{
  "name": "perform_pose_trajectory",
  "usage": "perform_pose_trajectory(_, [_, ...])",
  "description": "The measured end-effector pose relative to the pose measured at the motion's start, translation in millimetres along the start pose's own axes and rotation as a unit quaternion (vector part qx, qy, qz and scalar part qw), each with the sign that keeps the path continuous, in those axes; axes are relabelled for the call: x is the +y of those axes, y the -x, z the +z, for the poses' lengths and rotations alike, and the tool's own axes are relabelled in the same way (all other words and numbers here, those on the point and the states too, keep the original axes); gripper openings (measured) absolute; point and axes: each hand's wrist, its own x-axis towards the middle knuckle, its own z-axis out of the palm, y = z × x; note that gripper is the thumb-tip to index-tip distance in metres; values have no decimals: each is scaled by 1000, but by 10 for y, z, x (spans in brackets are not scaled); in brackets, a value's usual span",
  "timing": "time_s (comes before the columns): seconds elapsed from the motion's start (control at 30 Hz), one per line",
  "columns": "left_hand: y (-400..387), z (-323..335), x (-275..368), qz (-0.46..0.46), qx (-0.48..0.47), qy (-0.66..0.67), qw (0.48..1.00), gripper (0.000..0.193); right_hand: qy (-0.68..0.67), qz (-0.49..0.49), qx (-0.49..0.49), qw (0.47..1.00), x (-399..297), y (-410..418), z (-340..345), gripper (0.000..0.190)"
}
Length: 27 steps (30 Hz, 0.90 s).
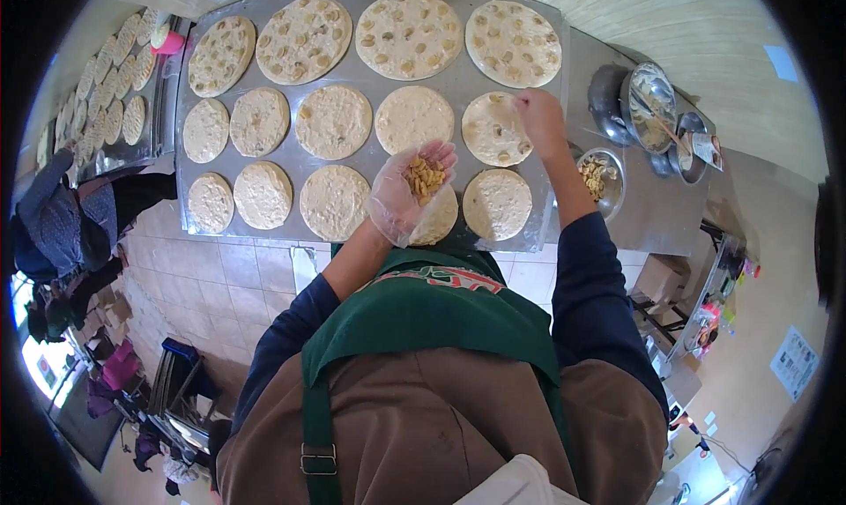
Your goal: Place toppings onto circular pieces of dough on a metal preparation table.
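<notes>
My left hand (415, 188), in a clear plastic glove, is cupped palm up around a small heap of yellowish slices (425, 178). Beneath it, a round flat dough base (436, 222) with pale spread is partly covered. My right hand (542, 120) hovers at the right edge of another spread base (496, 129), its fingers drawn together; whether a slice is between them cannot be seen. A few slices lie on that base. In the back row, larger bases (409, 36) carry many slices. The front-right base (497, 204) shows spread only.
The bases lie in rows on a metal worktop (304, 237). At right stand a steel bowl of slices (600, 178) and a steel bowl with creamy mix and a utensil (651, 105). Another person (73, 221) is at a left table with several oval pieces (106, 82).
</notes>
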Motion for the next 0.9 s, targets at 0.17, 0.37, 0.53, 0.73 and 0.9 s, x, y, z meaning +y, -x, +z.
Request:
perform_pose_trajectory(0.17, [31,15,31,11,12,8,1000,46,-136,38,57,988,95,39,-107,10])
perform_pose_trajectory(0.37, [20,77,-4,-3,-4,19,1000,47,-89,11,29,996,116,42,-19,11])
perform_pose_trajectory(0.53, [37,122,24,-3,-8,28,1000,46,-290,48,25,955,-243,255,-259,19])
perform_pose_trajectory(0.73, [-22,195,2,27,-11,100,995,46,-440,-60,-93,891,-1117,979,-388,23])
perform_pose_trajectory(0.9, [-21,249,-38,14,-80,63,995,47,-277,-108,15,955,-1400,1081,-375,23])
